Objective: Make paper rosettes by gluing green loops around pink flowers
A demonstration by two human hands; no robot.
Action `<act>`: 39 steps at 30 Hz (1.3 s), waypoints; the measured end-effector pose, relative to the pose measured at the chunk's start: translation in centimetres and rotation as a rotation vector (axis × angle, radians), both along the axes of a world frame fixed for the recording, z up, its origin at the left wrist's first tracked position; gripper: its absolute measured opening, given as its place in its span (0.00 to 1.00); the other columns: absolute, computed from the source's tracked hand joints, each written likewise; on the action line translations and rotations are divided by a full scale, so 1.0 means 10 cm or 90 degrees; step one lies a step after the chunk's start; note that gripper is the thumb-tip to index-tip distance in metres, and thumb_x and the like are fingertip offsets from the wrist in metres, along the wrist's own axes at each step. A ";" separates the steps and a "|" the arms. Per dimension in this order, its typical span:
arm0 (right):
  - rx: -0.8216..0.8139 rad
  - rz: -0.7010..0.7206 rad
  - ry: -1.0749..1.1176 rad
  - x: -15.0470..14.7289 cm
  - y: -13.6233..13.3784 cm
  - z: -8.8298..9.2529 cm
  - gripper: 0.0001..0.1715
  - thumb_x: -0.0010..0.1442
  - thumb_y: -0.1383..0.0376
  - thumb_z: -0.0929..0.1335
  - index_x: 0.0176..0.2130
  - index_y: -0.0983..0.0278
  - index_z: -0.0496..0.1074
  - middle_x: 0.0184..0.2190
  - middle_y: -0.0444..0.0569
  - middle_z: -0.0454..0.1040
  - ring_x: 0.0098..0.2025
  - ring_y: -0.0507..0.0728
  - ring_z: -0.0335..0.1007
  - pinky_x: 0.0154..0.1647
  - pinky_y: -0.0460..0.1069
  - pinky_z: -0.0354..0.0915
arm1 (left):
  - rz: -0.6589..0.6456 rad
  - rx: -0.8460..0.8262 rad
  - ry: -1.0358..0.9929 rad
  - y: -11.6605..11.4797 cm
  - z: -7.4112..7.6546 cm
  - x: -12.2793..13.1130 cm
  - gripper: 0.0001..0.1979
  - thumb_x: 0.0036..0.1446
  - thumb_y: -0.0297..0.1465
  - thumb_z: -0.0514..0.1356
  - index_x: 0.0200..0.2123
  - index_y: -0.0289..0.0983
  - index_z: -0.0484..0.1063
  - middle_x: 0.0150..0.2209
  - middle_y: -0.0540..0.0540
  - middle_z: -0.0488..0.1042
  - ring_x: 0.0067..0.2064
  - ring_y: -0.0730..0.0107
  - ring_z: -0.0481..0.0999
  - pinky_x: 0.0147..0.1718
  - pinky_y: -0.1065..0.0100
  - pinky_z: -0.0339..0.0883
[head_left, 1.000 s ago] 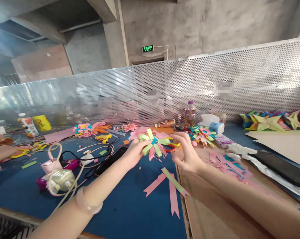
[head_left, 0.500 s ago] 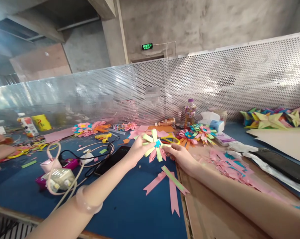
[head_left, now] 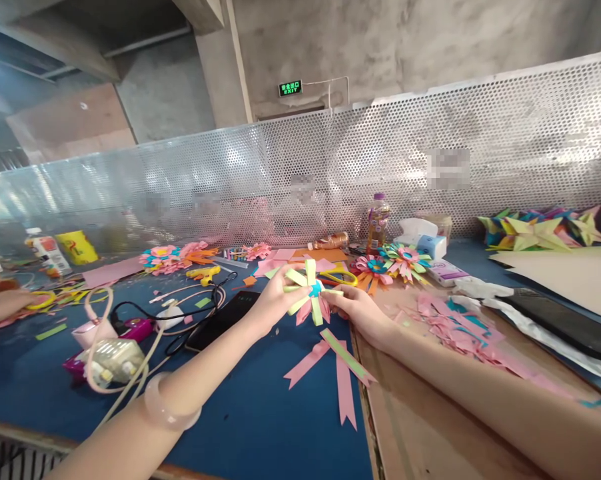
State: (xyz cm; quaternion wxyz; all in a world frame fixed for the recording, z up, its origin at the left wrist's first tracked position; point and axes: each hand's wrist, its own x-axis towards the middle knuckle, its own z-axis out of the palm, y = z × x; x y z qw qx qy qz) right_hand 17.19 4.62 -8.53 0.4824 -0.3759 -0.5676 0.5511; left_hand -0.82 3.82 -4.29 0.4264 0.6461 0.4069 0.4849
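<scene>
Between my two hands is a paper flower (head_left: 316,289) with pale green and pink looped petals and a blue centre. My left hand (head_left: 276,301) pinches its left petals, fingers closed. On the other side, my right hand (head_left: 356,308) grips a green petal at the right edge; some fingertips are hidden behind the flower. Below it, on the blue table (head_left: 260,407), lie pink and green paper strips (head_left: 346,387) with notched ends. Just behind my right hand rest yellow-handled scissors (head_left: 348,275).
Finished paper flowers (head_left: 405,261) and a drink bottle (head_left: 378,223) stand behind. Left are a phone (head_left: 220,323), cables, a power strip (head_left: 135,330) and a yellow glue gun (head_left: 203,274). Pink paper scraps (head_left: 450,327) lie right. Another person's hand (head_left: 5,308) is at far left.
The camera view has shifted slightly, so the surroundings sit a little further left and higher. Both hands keep hold of the paper flower in nearly the same pose.
</scene>
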 end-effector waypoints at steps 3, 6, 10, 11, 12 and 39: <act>-0.002 -0.001 -0.006 0.00 0.01 -0.02 0.20 0.48 0.51 0.72 0.29 0.65 0.68 0.23 0.41 0.64 0.26 0.49 0.56 0.27 0.46 0.51 | 0.002 -0.004 0.014 0.00 0.01 0.00 0.24 0.51 0.32 0.64 0.51 0.38 0.64 0.38 0.45 0.76 0.39 0.65 0.77 0.35 0.68 0.67; -0.005 0.006 -0.004 0.00 0.01 -0.02 0.20 0.48 0.51 0.72 0.29 0.65 0.68 0.23 0.41 0.64 0.26 0.49 0.57 0.27 0.46 0.52 | -0.003 -0.008 0.017 -0.01 0.02 0.01 0.24 0.51 0.32 0.64 0.51 0.38 0.64 0.37 0.46 0.76 0.38 0.65 0.77 0.34 0.68 0.67; 0.004 0.012 -0.004 0.01 0.01 -0.02 0.20 0.49 0.52 0.71 0.26 0.65 0.67 0.22 0.41 0.63 0.26 0.49 0.56 0.27 0.46 0.51 | 0.005 -0.001 0.014 0.00 0.01 0.01 0.23 0.50 0.32 0.64 0.50 0.38 0.65 0.38 0.46 0.76 0.39 0.66 0.76 0.36 0.69 0.67; 0.008 0.011 -0.006 0.01 0.01 -0.02 0.19 0.49 0.52 0.71 0.26 0.66 0.67 0.22 0.41 0.63 0.26 0.49 0.56 0.27 0.46 0.51 | 0.004 0.002 0.013 0.00 0.01 0.01 0.23 0.50 0.31 0.65 0.50 0.38 0.65 0.38 0.46 0.75 0.40 0.66 0.76 0.37 0.69 0.67; 0.010 0.009 -0.009 0.01 0.01 -0.02 0.19 0.49 0.53 0.71 0.26 0.66 0.67 0.22 0.41 0.63 0.26 0.49 0.56 0.27 0.46 0.51 | 0.000 0.004 0.014 0.00 0.01 0.01 0.22 0.50 0.31 0.65 0.49 0.38 0.65 0.39 0.46 0.75 0.40 0.66 0.76 0.38 0.68 0.67; 0.029 -0.007 -0.033 0.00 0.02 -0.02 0.18 0.51 0.53 0.69 0.28 0.66 0.67 0.23 0.41 0.63 0.26 0.49 0.56 0.28 0.46 0.51 | -0.007 0.012 0.030 -0.03 0.04 0.03 0.24 0.50 0.33 0.65 0.50 0.38 0.64 0.37 0.45 0.75 0.34 0.67 0.76 0.30 0.70 0.66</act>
